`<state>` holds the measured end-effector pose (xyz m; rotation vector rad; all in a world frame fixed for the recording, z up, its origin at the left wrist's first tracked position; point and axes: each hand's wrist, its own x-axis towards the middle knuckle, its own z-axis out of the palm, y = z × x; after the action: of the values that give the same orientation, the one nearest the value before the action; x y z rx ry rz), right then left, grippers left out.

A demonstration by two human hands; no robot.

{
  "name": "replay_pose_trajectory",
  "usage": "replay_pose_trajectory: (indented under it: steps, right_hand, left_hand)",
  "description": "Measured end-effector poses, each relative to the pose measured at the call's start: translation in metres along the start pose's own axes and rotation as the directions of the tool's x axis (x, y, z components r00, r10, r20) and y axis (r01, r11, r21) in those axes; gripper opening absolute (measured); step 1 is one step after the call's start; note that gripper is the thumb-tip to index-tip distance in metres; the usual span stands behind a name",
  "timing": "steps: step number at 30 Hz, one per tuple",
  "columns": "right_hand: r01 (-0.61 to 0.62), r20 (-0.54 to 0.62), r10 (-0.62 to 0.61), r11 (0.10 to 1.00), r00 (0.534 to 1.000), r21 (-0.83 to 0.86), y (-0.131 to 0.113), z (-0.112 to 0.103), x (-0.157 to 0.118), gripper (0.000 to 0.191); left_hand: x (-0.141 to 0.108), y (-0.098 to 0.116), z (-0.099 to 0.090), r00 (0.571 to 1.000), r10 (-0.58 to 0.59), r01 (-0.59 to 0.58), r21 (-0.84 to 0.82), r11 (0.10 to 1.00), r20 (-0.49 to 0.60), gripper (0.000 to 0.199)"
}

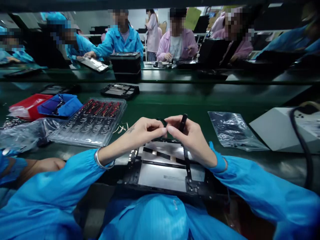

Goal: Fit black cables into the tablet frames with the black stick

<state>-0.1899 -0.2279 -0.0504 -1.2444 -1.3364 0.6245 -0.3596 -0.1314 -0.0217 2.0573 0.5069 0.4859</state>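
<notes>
An opened device (162,166), with a black frame and silver inner plates, lies at the table's near edge in front of me. Above its far edge my left hand (150,130) pinches a small black part (162,122). Close beside it, fingertips nearly touching, my right hand (190,135) has its thumb and fingers closed round a dark pen-like tool (183,122) that points upward. The right fingertips also meet at the small black part, whose shape is mostly hidden by the fingers.
At left stand a red bin (31,106), a blue bin (60,105) and a clear tray of small parts (90,123). White strips (122,128) lie beside the tray. A plastic bag (233,130) and a grey box (277,130) are at right. Coworkers sit across the line.
</notes>
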Motion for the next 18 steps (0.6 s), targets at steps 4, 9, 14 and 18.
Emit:
replay_pose_trajectory:
  steps: [4,9,14,18]
  right_hand:
    - [0.087,0.086,-0.078,0.991,0.993,-0.103,-0.008,-0.006,0.002,0.013]
    - [0.025,0.002,-0.025,0.998,1.000,-0.063,-0.011,-0.004,-0.001,0.013]
    - [-0.016,-0.037,0.020,0.995,0.999,0.094,-0.015,-0.002,-0.001,0.017]
    - [0.006,-0.050,-0.001,0.996,0.999,0.086,-0.017,-0.001,-0.003,0.015]
  left_hand:
    - [-0.004,0.003,-0.004,0.989,-0.002,-0.034,0.238,0.971,0.148,0.030]
    - [-0.014,0.007,-0.003,0.975,0.222,-0.198,0.428,0.882,-0.005,0.026]
    - [-0.018,0.014,0.002,0.673,0.740,-0.313,0.914,0.259,0.021,0.006]
    - [-0.014,0.016,0.009,0.610,0.783,-0.280,0.958,0.066,0.125,0.004]
